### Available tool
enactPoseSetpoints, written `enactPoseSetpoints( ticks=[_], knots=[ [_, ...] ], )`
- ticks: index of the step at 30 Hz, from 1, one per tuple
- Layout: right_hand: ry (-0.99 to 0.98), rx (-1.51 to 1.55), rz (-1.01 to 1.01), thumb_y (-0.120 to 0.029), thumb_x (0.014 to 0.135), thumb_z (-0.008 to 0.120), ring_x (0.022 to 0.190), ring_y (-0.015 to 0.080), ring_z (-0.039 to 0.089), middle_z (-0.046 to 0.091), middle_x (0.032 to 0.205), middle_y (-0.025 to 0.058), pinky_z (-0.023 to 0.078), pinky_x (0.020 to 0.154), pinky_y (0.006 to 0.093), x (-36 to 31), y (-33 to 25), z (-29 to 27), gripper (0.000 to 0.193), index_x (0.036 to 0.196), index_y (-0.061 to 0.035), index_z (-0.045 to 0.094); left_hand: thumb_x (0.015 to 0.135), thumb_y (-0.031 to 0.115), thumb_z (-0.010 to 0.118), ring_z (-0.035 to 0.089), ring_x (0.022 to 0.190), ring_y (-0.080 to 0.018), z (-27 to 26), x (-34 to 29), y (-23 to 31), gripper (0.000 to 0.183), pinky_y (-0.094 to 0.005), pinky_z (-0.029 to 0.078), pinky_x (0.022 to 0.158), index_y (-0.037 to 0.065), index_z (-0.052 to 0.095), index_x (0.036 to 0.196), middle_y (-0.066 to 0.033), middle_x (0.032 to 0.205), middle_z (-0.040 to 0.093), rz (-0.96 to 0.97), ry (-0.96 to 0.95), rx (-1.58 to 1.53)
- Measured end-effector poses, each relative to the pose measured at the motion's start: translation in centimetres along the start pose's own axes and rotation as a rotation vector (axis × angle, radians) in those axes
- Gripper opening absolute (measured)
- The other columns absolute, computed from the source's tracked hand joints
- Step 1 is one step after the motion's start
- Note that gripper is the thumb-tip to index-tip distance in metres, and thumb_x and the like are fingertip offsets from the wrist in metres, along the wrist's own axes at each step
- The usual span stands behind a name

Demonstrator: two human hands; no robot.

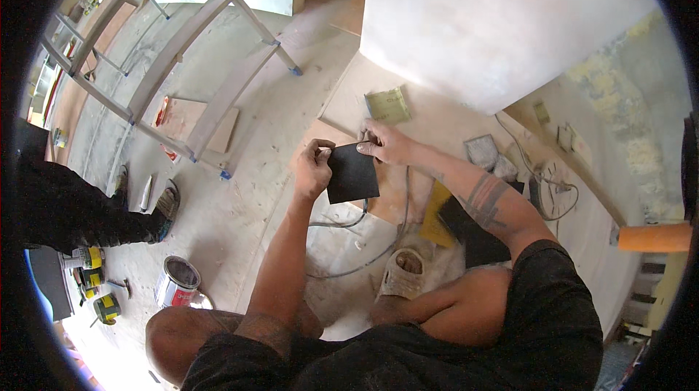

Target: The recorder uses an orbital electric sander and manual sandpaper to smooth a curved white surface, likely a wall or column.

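A black square sheet of sandpaper (353, 176) hangs in front of me, its dark face toward me. My left hand (313, 169) pinches its upper left corner between thumb and bent fingers. At the upper right edge, my right hand (387, 143) grips it, thumb on the near face and fingers curled behind. Beyond the right hand lies a curled greenish-yellow piece of sandpaper (388, 105) on the floor. More sheets, one yellow (435, 220) and one black (477, 238), lie partly under my right forearm.
An aluminium stepladder (178, 49) stands at the far left. Nearer, another person's dark-trousered legs (80, 202) reach in, with a paint can (178, 280) by my left knee. A large white panel (488, 27) rises ahead; a cable (542, 180) loops at right.
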State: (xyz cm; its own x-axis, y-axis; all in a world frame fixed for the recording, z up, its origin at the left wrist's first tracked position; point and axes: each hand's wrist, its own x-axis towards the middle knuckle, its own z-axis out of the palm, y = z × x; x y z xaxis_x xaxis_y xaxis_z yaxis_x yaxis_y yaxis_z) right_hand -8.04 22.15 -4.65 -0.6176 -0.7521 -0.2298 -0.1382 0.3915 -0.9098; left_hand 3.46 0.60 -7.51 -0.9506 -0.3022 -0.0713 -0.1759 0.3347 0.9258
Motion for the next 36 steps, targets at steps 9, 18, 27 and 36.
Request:
enactPoseSetpoints(
  ticks=[9,18,27,36],
  knots=[
    [0.085,0.101,-0.022,-0.026,0.100,0.069,0.091,0.0199,0.063,0.066,0.097,0.0086,0.051,0.080,0.0363,-0.3,1.6,-0.6,0.029,0.119,-0.0066,0.058,0.102,0.022,0.066,0.068,0.082,-0.0194,0.7,0.1,1.7,0.023,-0.0369,0.053,0.078,0.002,0.071,0.113,-0.0158,0.091,0.073,-0.098,0.032,0.119],
    [0.137,0.521,0.355,-0.031,0.101,0.070,0.096,0.0154,0.064,0.066,0.111,0.0075,0.054,0.086,0.0345,-5.7,0.5,-1.1,0.042,0.131,-0.0041,0.060,0.097,0.030,0.075,0.069,0.073,-0.0210,1.0,-0.3,3.2,0.038,-0.0349,0.053,0.067,-0.003,0.068,0.113,-0.0159,0.083,0.073,-0.072,0.120,-0.036],
    [0.032,0.480,0.401,-0.030,0.099,0.071,0.100,0.0156,0.064,0.067,0.114,0.0038,0.053,0.089,0.0347,-6.4,2.0,0.0,0.039,0.127,-0.0040,0.063,0.095,0.038,0.077,0.068,0.075,-0.0177,3.9,-3.0,1.5,0.045,-0.0322,0.055,0.066,-0.004,0.067,0.107,-0.0135,0.085,0.071,-0.135,0.197,-0.205],
    [-0.060,0.370,0.222,-0.025,0.096,0.075,0.099,0.0147,0.064,0.070,0.106,0.0025,0.050,0.093,0.0325,-8.4,2.0,0.2,0.038,0.125,-0.0033,0.065,0.094,0.022,0.079,0.068,0.078,-0.0186,6.3,-9.2,-1.2,0.031,-0.0321,0.056,0.076,-0.003,0.062,0.099,-0.0128,0.087,0.069,0.040,0.281,-0.320]
  ],
)
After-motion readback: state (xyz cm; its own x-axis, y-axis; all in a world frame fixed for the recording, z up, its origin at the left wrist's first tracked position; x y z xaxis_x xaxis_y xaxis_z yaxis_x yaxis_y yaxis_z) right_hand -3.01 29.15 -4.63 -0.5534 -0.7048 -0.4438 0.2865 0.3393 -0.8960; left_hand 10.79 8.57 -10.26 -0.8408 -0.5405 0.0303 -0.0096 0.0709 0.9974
